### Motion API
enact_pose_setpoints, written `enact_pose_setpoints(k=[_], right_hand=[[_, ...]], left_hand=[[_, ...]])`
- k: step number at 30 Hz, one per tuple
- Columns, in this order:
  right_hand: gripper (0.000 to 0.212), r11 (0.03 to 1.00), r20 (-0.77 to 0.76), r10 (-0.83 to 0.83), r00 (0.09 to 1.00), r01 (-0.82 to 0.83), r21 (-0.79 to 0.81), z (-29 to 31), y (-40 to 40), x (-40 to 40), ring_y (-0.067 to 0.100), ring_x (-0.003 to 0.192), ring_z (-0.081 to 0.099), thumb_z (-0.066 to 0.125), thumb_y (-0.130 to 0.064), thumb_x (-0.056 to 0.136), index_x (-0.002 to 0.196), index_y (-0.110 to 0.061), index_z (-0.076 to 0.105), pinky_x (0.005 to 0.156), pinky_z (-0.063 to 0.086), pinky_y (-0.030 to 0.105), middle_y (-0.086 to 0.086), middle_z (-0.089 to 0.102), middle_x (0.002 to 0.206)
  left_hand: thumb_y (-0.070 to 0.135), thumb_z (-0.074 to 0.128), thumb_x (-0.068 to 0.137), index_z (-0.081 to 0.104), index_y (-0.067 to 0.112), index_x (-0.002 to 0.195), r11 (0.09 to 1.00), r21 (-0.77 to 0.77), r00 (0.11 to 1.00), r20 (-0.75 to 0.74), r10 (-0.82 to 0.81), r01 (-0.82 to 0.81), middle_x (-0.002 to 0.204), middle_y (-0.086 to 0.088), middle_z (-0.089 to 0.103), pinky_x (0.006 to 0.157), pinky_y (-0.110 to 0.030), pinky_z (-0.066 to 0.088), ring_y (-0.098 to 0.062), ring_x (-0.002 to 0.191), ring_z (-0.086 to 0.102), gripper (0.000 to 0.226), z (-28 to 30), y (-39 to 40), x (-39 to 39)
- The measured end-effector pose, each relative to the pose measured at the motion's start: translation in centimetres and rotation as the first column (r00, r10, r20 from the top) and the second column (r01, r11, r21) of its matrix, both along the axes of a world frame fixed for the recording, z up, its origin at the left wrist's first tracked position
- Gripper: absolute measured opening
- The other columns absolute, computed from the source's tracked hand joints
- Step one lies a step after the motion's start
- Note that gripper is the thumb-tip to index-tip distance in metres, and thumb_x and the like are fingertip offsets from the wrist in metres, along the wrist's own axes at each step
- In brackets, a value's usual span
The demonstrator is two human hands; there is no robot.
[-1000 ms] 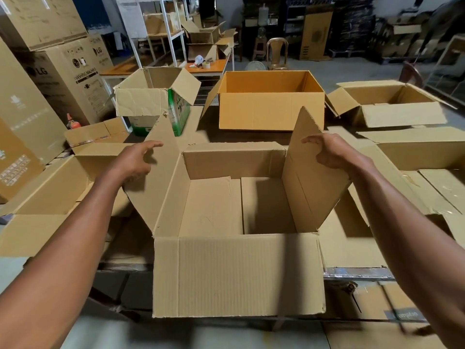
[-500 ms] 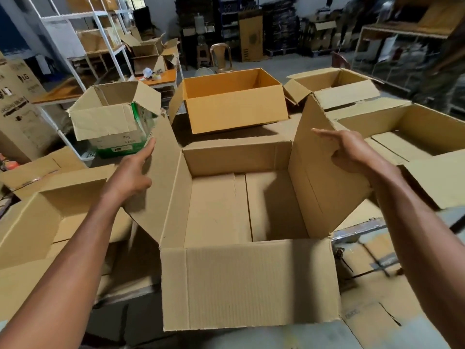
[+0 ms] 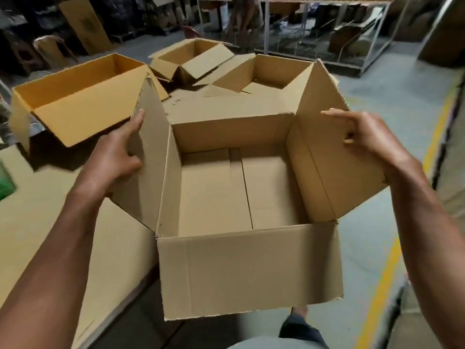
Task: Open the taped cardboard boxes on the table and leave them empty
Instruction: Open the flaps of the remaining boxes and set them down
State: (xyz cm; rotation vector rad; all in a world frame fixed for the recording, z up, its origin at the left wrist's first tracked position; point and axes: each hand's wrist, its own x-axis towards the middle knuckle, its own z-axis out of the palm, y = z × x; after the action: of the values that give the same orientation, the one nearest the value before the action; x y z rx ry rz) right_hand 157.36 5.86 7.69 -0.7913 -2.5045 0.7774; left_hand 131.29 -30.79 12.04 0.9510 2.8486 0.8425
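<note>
An open, empty brown cardboard box point(image 3: 249, 268) hangs in front of me, held off the table above the floor. My left hand point(image 3: 114, 157) grips its raised left flap, thumb on the inner face and fingers behind it. My right hand point(image 3: 362, 134) pinches the outer edge of the right flap. The box's bottom flaps show bare cardboard inside.
Other open boxes stand behind: a yellow-lined one point(image 3: 75, 102) at left, a small one point(image 3: 191, 59) farther back, a large one point(image 3: 266, 74) directly behind the held box. A flattened cardboard surface point(image 3: 50, 222) lies at left. Grey floor with a yellow line point(image 3: 387, 268) is at right.
The box has come off the table toward me and to the right, carried by both flaps. My view has swung right, and both hands now grip the flaps more firmly.
</note>
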Motion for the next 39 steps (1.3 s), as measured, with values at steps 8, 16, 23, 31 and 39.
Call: enact_pose_setpoints(k=[8, 16, 23, 31, 39], right_hand=[[0.076, 0.944, 0.062, -0.33, 0.942, 0.331, -0.007, -0.1, 3.8, 11.6, -0.021, 0.059, 0.053, 0.057, 0.02, 0.074, 0.133, -0.027, 0.066, 0.057, 0.036, -0.005, 0.003, 0.064, 0.136], [0.075, 0.834, 0.105, -0.55, 0.829, 0.552, 0.012, -3.4, 7.2, 20.6, -0.018, 0.063, 0.056, 0.053, 0.021, 0.073, 0.129, -0.025, 0.068, 0.052, 0.037, -0.005, -0.001, 0.059, 0.143], [0.073, 0.772, 0.184, -0.633, 0.752, 0.631, 0.076, -7.1, 12.3, 23.0, 0.021, 0.128, 0.058, 0.058, 0.017, 0.074, 0.132, -0.025, 0.066, 0.111, 0.041, 0.033, -0.002, 0.054, 0.147], [0.078, 0.747, 0.212, -0.651, 0.729, 0.665, 0.005, -9.8, 22.5, 25.4, 0.02, 0.107, 0.067, 0.06, 0.019, 0.079, 0.139, -0.029, 0.06, 0.108, 0.047, 0.043, -0.002, 0.053, 0.149], [0.08, 0.7, 0.25, -0.694, 0.676, 0.714, 0.011, -11.4, 34.4, 24.5, 0.026, 0.089, 0.067, 0.059, 0.016, 0.078, 0.141, -0.035, 0.057, 0.095, 0.055, 0.042, 0.013, 0.069, 0.124]], left_hand=[[-0.01, 0.066, 0.084, 0.027, 0.037, 0.158, 0.959, 0.046, 0.959, 0.012, -0.282, 0.281, 0.161, -0.001, 0.036, 0.117, -0.049, 0.032, -0.025, 0.144, 0.037, 0.096, 0.1, 11.5, 5.8], [-0.013, 0.065, 0.083, 0.029, 0.033, 0.158, 0.869, 0.058, 0.864, 0.1, -0.494, 0.491, 0.16, -0.002, 0.038, 0.117, -0.041, 0.034, -0.023, 0.143, 0.04, 0.095, -3.6, 22.2, 11.7], [-0.01, 0.066, 0.087, 0.019, 0.031, 0.161, 0.808, -0.069, 0.811, 0.076, -0.58, 0.585, 0.147, -0.016, 0.052, 0.095, -0.046, 0.054, -0.031, 0.119, 0.061, 0.097, -7.9, 32.9, 15.6], [-0.018, 0.059, 0.083, 0.025, 0.033, 0.159, 0.832, -0.076, 0.834, 0.116, -0.54, 0.549, 0.141, -0.015, 0.058, 0.069, -0.038, 0.061, -0.014, 0.068, 0.066, 0.098, -13.0, 45.5, 16.5], [-0.018, 0.056, 0.083, 0.026, 0.03, 0.159, 0.829, -0.061, 0.825, 0.166, -0.541, 0.556, 0.133, -0.02, 0.061, 0.064, -0.043, 0.06, -0.023, 0.062, 0.064, 0.094, -15.8, 59.0, 15.5]])
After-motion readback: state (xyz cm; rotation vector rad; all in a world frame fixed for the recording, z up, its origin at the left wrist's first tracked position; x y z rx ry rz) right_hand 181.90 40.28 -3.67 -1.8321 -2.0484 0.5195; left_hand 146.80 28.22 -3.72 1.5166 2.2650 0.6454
